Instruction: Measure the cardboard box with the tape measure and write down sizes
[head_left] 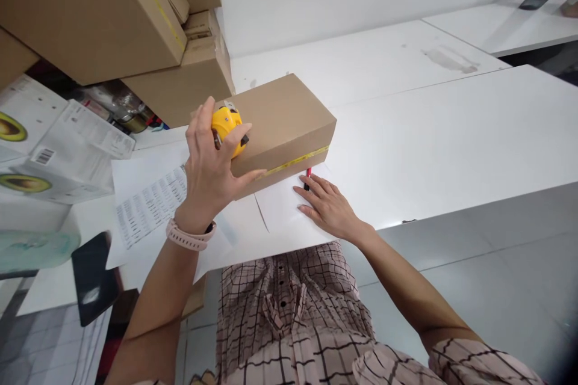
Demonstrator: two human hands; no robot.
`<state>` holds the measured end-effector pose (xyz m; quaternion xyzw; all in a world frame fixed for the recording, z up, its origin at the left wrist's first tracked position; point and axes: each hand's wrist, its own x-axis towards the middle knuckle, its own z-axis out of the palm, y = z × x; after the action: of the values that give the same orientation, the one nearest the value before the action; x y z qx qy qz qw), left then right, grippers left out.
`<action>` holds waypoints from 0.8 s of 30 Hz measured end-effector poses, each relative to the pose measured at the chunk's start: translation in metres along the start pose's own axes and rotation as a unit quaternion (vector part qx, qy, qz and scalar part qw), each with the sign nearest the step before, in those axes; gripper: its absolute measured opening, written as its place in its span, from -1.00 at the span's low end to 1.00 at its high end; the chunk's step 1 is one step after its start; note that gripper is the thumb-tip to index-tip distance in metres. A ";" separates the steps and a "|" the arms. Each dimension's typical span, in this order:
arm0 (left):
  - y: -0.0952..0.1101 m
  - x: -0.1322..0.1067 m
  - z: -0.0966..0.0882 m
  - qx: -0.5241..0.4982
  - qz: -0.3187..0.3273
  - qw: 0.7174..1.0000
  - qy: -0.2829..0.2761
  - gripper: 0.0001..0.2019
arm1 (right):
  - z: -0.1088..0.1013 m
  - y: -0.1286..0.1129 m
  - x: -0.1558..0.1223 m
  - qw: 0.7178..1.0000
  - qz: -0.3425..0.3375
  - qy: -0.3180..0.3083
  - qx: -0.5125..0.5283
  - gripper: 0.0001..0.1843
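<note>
My left hand (212,153) grips a yellow tape measure (226,124) at the left end of a closed brown cardboard box (282,111). Its thumb reaches along the box's near side, where a strip of yellow tape (293,162) runs lengthwise. Close to the box's lower right corner, my right hand (329,207) lies on white paper (277,207) with fingers stretched out. Under those fingers is a small red and black pen (309,172), partly covered by them. A pink watch strap (187,237) circles my left wrist.
Large cardboard boxes (90,12) are stacked at the upper left. White cartons with avocado pictures (43,156), a printed sheet (149,204), a dark phone (94,280) and a greenish bottle (38,249) occupy the left side. The white table (433,138) stretches right.
</note>
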<state>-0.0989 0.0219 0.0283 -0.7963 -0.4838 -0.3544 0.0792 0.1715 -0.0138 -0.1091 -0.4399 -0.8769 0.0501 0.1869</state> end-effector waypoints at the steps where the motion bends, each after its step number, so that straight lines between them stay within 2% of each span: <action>1: -0.002 0.001 0.001 -0.002 -0.005 1.000 -0.005 -0.31 | 0.000 0.000 0.000 1.000 0.000 -0.001 0.000 -0.40; 8: -0.031 0.020 0.014 -0.002 -0.011 1.000 -0.010 -0.20 | -0.001 -0.002 0.000 1.000 0.003 -0.004 0.003 -0.41; 12: -0.040 0.034 0.024 -0.023 -0.035 0.999 -0.004 -0.11 | -0.001 -0.001 -0.001 1.000 0.006 -0.007 0.005 -0.41; 14: -0.038 0.036 0.028 -0.021 -0.038 0.999 0.004 -0.07 | -0.001 -0.001 -0.001 1.000 0.010 -0.006 0.008 -0.41; 19: -0.021 0.032 0.033 -0.007 -0.041 0.997 0.068 -0.10 | -0.001 -0.002 -0.001 1.000 0.014 -0.011 0.005 -0.41; 24: -0.015 0.030 0.040 -0.011 -0.057 0.995 0.076 -0.13 | -0.003 -0.013 -0.013 1.000 0.020 -0.006 0.004 -0.43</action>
<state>-0.0833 0.0694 0.0150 -0.7390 -0.5169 -0.4234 0.0863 0.1702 -0.0324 -0.1065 -0.4567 -0.8687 0.0599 0.1823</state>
